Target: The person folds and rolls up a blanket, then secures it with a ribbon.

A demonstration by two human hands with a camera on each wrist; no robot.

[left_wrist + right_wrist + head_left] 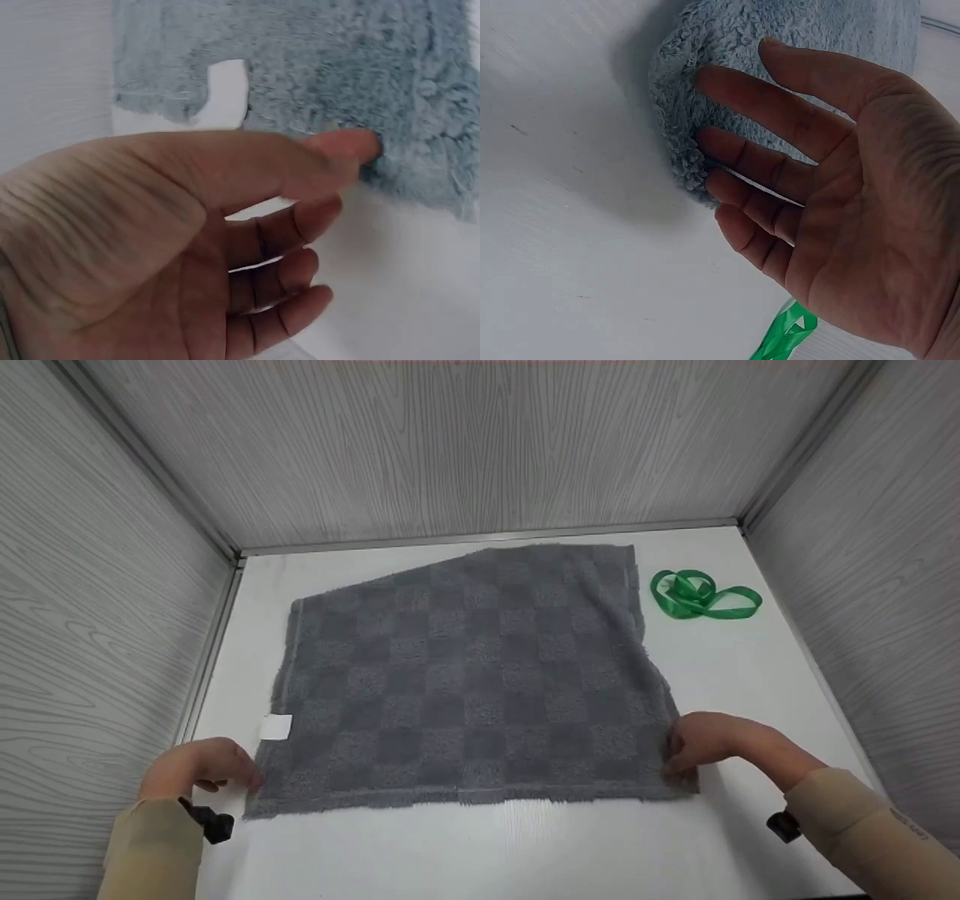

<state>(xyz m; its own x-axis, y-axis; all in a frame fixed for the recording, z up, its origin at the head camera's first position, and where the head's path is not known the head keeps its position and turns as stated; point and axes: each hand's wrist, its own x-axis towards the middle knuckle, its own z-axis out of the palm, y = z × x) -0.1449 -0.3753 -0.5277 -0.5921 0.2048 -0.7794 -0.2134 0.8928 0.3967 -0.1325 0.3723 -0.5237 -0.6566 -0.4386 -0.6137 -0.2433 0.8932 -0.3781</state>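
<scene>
A grey checkered towel [465, 675] lies spread out, its back left edge slanting and a fold running down its right side. My left hand [214, 761] is at the towel's front left corner. In the left wrist view the index fingertip [367, 144] touches the towel's edge beside the thumb, and the other fingers are loosely bent. A white tag [276, 727] sticks out just above that hand. At the front right corner is my right hand [705, 742]. The right wrist view shows its fingers [742, 154] extended against the fluffy edge, thumb apart.
A looped green ribbon [705, 596] lies on the white table [517, 847], right of the towel's far corner. Grey wood-grain panels [480, 450] enclose the table at the back and both sides.
</scene>
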